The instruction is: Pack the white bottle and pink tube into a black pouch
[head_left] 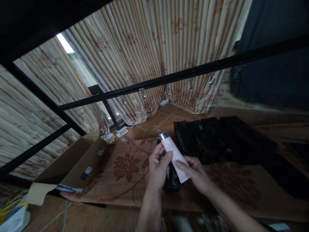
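A pale pink squeeze tube (173, 149) with a shiny silver cap is held tilted between both hands, cap end up and to the left. My left hand (158, 164) grips its upper part, thumb across the front. Around the lower part, my right hand (196, 174) is closed with its thumb on the printed side. Small lettering on the tube is too fine to read. Just beneath the hands, a black plastic-wrapped package (172, 183) lies on the patterned cloth, partly hidden by the left hand and the tube.
Several black wrapped packages (217, 138) lie in a row at the right on the brown floral cloth (127, 190). An open cardboard box (79, 161) stands at the left. A dark metal rail (173, 77) crosses before striped curtains (135, 48).
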A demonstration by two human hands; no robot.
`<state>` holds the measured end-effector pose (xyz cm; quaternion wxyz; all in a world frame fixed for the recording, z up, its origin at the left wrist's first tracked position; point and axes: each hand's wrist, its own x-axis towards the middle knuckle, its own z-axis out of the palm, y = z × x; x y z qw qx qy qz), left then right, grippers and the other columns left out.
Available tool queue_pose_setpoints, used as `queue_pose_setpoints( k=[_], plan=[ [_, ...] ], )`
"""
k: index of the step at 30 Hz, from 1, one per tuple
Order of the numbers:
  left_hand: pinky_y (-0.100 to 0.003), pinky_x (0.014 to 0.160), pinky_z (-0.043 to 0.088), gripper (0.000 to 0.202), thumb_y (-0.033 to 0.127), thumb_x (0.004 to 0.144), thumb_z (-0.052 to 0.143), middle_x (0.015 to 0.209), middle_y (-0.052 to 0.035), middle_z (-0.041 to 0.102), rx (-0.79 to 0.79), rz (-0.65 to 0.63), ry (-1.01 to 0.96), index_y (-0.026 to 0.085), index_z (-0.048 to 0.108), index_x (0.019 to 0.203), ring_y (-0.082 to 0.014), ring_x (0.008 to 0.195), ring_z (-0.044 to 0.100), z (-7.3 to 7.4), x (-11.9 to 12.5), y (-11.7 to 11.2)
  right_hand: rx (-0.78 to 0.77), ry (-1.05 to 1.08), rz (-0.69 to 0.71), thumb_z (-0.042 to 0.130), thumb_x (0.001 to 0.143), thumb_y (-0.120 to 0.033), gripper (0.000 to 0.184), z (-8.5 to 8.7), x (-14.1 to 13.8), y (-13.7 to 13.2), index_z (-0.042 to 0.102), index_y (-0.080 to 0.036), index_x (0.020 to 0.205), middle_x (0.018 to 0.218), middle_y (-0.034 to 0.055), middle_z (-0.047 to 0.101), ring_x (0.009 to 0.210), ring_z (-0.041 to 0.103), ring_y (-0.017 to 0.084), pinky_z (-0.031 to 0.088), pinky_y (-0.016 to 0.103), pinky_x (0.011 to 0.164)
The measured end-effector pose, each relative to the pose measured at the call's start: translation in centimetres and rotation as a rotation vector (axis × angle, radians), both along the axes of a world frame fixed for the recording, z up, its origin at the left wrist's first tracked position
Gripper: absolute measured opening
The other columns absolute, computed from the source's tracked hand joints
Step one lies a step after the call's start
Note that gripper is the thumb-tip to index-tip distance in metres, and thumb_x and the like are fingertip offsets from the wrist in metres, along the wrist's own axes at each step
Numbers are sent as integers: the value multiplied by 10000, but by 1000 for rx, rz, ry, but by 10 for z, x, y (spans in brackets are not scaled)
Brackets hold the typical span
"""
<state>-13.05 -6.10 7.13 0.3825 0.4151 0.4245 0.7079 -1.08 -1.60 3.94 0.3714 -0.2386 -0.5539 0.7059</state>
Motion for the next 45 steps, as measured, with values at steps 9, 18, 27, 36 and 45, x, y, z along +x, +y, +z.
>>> queue_pose_setpoints(
  k=[9, 18, 27, 36, 45],
  plan=[
    [-222, 750, 433, 284, 261, 812, 651, 913, -32, 657, 11, 41, -6, 192, 649, 1087, -137, 828, 577, -2, -3, 0, 11, -11, 20, 690, 729, -495, 372, 2, 0, -1, 620, -135, 666, 553, -41, 445, 500, 366, 78, 277, 209, 476],
    [-236, 735, 449, 196, 363, 811, 646, 898, -30, 705, 6, 134, -243, 188, 693, 884, -134, 778, 612, -7, -10, 3, 88, -73, 61, 674, 737, -501, 369, 2, 0, -3, 635, -137, 699, 575, -35, 458, 528, 389, 93, 293, 213, 485],
    [-251, 764, 456, 231, 361, 780, 675, 894, -57, 708, 12, 194, -328, 157, 696, 888, -153, 816, 627, -1, -13, 3, 146, -129, 71, 659, 757, -507, 370, -3, -1, -3, 659, -138, 742, 595, -34, 454, 540, 394, 95, 296, 210, 483],
    [-242, 765, 464, 304, 358, 776, 685, 942, -63, 708, 34, 190, -326, 182, 687, 1024, -141, 819, 626, -3, -23, 1, 180, -156, 92, 659, 755, -507, 373, -4, -4, -5, 649, -135, 723, 583, -40, 425, 535, 374, 90, 270, 203, 471],
    [-245, 763, 463, 345, 401, 742, 714, 929, -53, 711, 11, 191, -307, 202, 685, 1023, -137, 793, 634, -5, -24, 2, 240, -181, 81, 649, 760, -511, 374, -2, -3, -6, 583, -157, 659, 567, -48, 415, 520, 366, 89, 274, 202, 461]
  ],
)
